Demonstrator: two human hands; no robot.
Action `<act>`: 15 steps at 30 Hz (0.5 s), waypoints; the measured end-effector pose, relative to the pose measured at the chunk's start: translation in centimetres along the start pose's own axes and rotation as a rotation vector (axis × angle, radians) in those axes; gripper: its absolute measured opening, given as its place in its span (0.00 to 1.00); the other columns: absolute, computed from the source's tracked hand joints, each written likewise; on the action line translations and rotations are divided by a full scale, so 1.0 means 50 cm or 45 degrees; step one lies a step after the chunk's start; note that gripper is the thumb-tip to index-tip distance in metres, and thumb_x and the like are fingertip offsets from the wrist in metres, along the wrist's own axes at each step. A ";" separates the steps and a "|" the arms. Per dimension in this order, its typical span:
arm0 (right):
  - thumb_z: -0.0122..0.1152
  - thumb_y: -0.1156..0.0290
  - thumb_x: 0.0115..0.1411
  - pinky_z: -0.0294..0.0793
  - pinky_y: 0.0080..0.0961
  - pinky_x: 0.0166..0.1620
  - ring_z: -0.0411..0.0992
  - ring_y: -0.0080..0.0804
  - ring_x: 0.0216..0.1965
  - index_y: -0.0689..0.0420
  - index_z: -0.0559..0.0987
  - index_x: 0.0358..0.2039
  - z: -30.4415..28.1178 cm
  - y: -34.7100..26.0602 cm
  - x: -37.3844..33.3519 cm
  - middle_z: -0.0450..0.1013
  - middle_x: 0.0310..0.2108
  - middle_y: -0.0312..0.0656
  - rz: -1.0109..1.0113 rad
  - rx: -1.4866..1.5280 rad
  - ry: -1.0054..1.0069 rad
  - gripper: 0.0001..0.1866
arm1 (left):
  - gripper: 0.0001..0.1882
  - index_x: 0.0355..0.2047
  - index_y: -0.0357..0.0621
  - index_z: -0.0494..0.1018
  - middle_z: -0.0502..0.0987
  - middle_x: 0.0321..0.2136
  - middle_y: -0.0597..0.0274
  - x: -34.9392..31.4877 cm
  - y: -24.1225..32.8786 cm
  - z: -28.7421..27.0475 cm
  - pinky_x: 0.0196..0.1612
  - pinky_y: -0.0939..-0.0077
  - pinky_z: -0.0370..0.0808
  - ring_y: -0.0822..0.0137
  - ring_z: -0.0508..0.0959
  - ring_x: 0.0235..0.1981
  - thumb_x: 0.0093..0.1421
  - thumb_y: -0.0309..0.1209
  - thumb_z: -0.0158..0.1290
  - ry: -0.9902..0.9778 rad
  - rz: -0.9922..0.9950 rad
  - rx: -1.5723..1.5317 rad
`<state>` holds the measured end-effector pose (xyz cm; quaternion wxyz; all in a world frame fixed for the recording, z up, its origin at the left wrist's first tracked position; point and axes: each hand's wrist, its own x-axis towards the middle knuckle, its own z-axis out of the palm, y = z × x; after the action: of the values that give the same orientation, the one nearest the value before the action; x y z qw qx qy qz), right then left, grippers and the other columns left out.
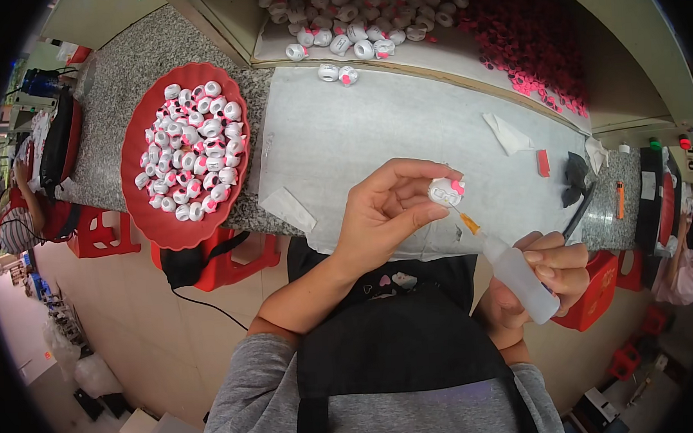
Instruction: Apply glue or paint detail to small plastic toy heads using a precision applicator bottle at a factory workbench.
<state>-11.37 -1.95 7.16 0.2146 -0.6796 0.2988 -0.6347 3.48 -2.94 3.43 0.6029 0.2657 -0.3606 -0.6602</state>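
Observation:
My left hand (389, 210) pinches a small white figure head (444, 192) with a pink bow between thumb and fingertips, above the papered bench. In my right hand (549, 272) is a translucent squeeze bottle (520, 279), tilted up and to the left. Its orange needle tip (469, 224) points at the white piece; the thin needle reaches its lower edge, though whether it touches I cannot tell. Two similar white pieces (337, 74) lie at the far edge of the white paper (350, 130).
A red scalloped tray (136, 161) full of white-and-pink pieces stands on the granite bench at left. On the shelf behind are a pile of white pieces (367, 11) and many small pink parts (525, 42). Paper scraps (290, 209) and an orange cutter (620, 200) lie around.

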 end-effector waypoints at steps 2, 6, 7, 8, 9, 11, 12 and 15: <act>0.60 0.61 0.41 0.54 0.11 0.17 0.55 0.20 0.18 0.57 0.61 0.25 -0.002 0.000 -0.001 0.56 0.23 0.38 -0.003 0.012 -0.014 0.19 | 0.16 0.36 0.33 0.61 0.67 0.36 0.48 0.001 0.002 0.001 0.43 0.75 0.65 0.65 0.68 0.39 0.45 0.18 0.48 0.015 0.008 -0.001; 0.62 0.61 0.38 0.53 0.11 0.17 0.54 0.19 0.18 0.55 0.60 0.25 -0.002 -0.001 -0.003 0.56 0.24 0.36 0.032 -0.007 0.043 0.21 | 0.16 0.36 0.33 0.61 0.67 0.36 0.48 -0.001 0.003 0.003 0.44 0.75 0.64 0.65 0.68 0.41 0.44 0.18 0.48 0.015 -0.005 -0.010; 0.62 0.61 0.38 0.53 0.10 0.17 0.54 0.19 0.18 0.55 0.60 0.25 -0.001 -0.001 -0.004 0.56 0.24 0.36 0.029 -0.030 0.055 0.21 | 0.16 0.36 0.33 0.61 0.67 0.36 0.48 -0.002 0.000 0.001 0.44 0.75 0.64 0.65 0.68 0.41 0.44 0.18 0.49 0.006 -0.001 -0.003; 0.62 0.61 0.38 0.53 0.10 0.17 0.54 0.19 0.18 0.55 0.60 0.25 0.000 -0.002 -0.005 0.56 0.24 0.36 0.029 -0.031 0.056 0.21 | 0.17 0.36 0.33 0.61 0.67 0.36 0.48 -0.002 -0.001 -0.001 0.44 0.74 0.64 0.65 0.68 0.41 0.44 0.18 0.49 -0.004 0.003 0.003; 0.62 0.62 0.38 0.53 0.10 0.17 0.54 0.19 0.18 0.54 0.60 0.25 0.003 -0.003 -0.004 0.56 0.24 0.35 0.042 -0.032 0.061 0.21 | 0.17 0.36 0.33 0.61 0.67 0.36 0.48 -0.002 -0.001 0.000 0.44 0.74 0.64 0.65 0.68 0.41 0.44 0.18 0.49 -0.004 0.002 0.003; 0.62 0.62 0.38 0.53 0.10 0.17 0.54 0.19 0.18 0.54 0.60 0.25 0.004 -0.004 -0.005 0.56 0.24 0.35 0.056 -0.033 0.066 0.21 | 0.16 0.36 0.32 0.61 0.67 0.36 0.48 -0.001 0.001 0.002 0.44 0.74 0.64 0.64 0.67 0.41 0.44 0.17 0.48 -0.004 -0.014 -0.009; 0.62 0.62 0.39 0.53 0.10 0.17 0.54 0.19 0.18 0.54 0.60 0.26 0.004 -0.004 -0.006 0.56 0.24 0.35 0.060 -0.024 0.066 0.21 | 0.16 0.36 0.32 0.61 0.67 0.36 0.48 -0.001 0.001 0.002 0.44 0.74 0.64 0.64 0.67 0.41 0.44 0.17 0.48 -0.003 -0.014 -0.009; 0.62 0.61 0.38 0.53 0.10 0.17 0.54 0.19 0.17 0.54 0.60 0.26 0.005 -0.007 -0.005 0.56 0.24 0.35 0.071 -0.023 0.065 0.21 | 0.17 0.37 0.32 0.61 0.67 0.36 0.48 -0.002 -0.001 0.003 0.44 0.74 0.64 0.64 0.68 0.41 0.44 0.17 0.48 -0.033 -0.015 0.015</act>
<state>-11.09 -1.52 7.18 0.2184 -0.6566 0.3286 -0.6428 3.35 -2.83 3.49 0.5926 0.2627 -0.3707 -0.6651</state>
